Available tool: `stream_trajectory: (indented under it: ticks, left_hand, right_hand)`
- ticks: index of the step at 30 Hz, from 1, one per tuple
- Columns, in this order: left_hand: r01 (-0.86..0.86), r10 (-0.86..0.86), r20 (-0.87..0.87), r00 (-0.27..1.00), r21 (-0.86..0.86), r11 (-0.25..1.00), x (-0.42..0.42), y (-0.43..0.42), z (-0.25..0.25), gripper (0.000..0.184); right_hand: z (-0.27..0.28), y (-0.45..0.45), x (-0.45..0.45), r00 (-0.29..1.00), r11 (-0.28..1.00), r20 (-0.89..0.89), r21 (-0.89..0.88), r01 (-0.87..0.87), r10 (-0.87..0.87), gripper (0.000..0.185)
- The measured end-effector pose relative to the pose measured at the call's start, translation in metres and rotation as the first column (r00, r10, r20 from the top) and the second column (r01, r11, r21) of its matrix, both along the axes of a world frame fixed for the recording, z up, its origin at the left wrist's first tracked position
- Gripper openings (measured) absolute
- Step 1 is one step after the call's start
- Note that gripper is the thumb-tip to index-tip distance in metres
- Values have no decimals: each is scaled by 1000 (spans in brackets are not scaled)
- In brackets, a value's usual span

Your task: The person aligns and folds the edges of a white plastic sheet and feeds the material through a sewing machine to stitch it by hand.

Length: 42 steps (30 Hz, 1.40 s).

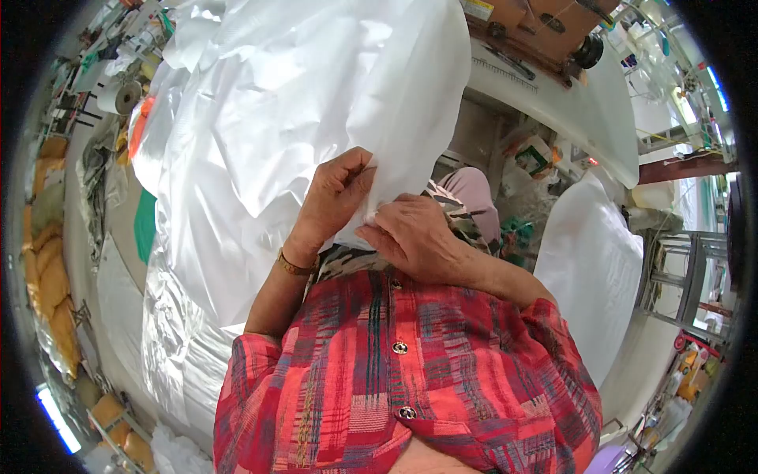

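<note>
A large white sheet of smooth, slightly shiny fabric spreads over my lap and away to the far left, full of creases. My left hand is closed, with its fingertips pinching the sheet near its close edge. Just right of it and a little lower, my right hand is also closed on the same edge, thumb and fingers pressed together. A small gap separates the two hands. The bit of fabric inside each pinch is mostly hidden by the fingers.
A brown sewing machine with a black handwheel stands on a pale table at upper right. More white material hangs at right. Orange-yellow bundles line the left side, and a metal stool-like frame stands far right.
</note>
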<state>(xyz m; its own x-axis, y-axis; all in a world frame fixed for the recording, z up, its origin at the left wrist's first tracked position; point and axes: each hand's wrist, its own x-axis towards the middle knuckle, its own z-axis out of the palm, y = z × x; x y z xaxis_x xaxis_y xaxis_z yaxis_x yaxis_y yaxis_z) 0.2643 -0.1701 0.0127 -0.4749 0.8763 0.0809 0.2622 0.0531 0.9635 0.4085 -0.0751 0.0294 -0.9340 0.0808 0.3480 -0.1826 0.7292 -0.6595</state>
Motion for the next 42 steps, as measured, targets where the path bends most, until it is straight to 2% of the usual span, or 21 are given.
stream_trajectory:
  ticks: [1,2,4,5,7,11,13,14,16,17,18,19,21,22,23,24,26,28,30,34,42]
  left_hand:
    - [27,-33,121,992,47,999,1,0,0,4]
    - [36,-42,120,992,46,998,0,1,-1,4]
    - [-25,28,112,993,-24,999,-2,2,-3,9]
    - [-17,19,110,994,-23,1000,0,2,-1,9]
    - [-97,107,349,931,-47,994,3,2,8,12]
    - [-52,11,413,911,90,995,2,5,7,12]
    - [87,-69,213,975,-75,993,-4,8,5,16]
    - [80,-62,216,974,-77,994,-6,8,3,16]
    - [23,12,314,949,-108,994,-11,6,-2,14]
    - [9,26,316,948,-108,994,-12,5,-2,14]
    - [-10,48,360,932,-105,994,-12,4,-1,12]
    - [-29,68,405,912,-101,994,-11,3,0,12]
    - [-59,87,411,908,-81,995,-7,5,3,15]
    - [-72,93,417,904,-64,995,-5,5,3,21]
    - [-79,99,419,902,-66,995,-7,4,1,21]
    - [-58,75,397,915,-56,997,-10,3,-2,16]
    - [-43,57,376,925,-46,998,-11,2,-5,13]
    - [-121,133,472,871,-56,991,-10,2,-5,22]
    - [-162,153,487,860,-25,987,-10,2,-4,21]
    - [-166,141,511,848,4,986,-15,-1,-4,16]
    - [-207,130,599,790,61,976,-16,0,-7,10]
  right_hand:
    - [1,1,-1,991,999,-132,37,-27,32,19]
    - [0,-1,-2,991,999,-133,37,-18,23,19]
    - [-4,-5,-8,974,985,214,137,-103,72,18]
    - [-8,-6,-8,975,986,212,138,-94,64,18]
    - [-14,-5,-11,945,957,297,208,-204,137,18]
    - [-16,-7,-10,944,922,310,322,-212,109,18]
    - [-18,-3,-12,965,873,50,417,-253,256,25]
    - [-16,2,-11,963,872,51,414,-260,263,25]
    - [-9,18,-6,930,927,-241,324,-191,276,18]
    - [-17,23,-3,927,924,-240,323,-205,290,18]
    - [-23,25,-1,936,998,-348,-19,55,-59,17]
    - [-28,25,-1,852,882,-321,-370,290,-414,18]
    - [-28,19,-19,759,645,-156,-649,404,-632,24]
    - [-35,23,-20,765,647,-152,-649,401,-626,24]
    - [-47,27,-19,886,581,83,-726,368,-456,26]
    - [-52,28,-19,932,495,288,-790,362,-221,28]
    - [-55,23,-17,952,470,261,-828,306,-160,29]
    - [-62,22,-18,968,439,230,-863,252,-103,31]
    - [-79,24,-18,938,599,291,-722,345,-189,31]
    - [-90,26,-21,927,605,292,-703,375,-235,22]
    - [-85,34,-29,871,695,397,-539,477,-290,32]
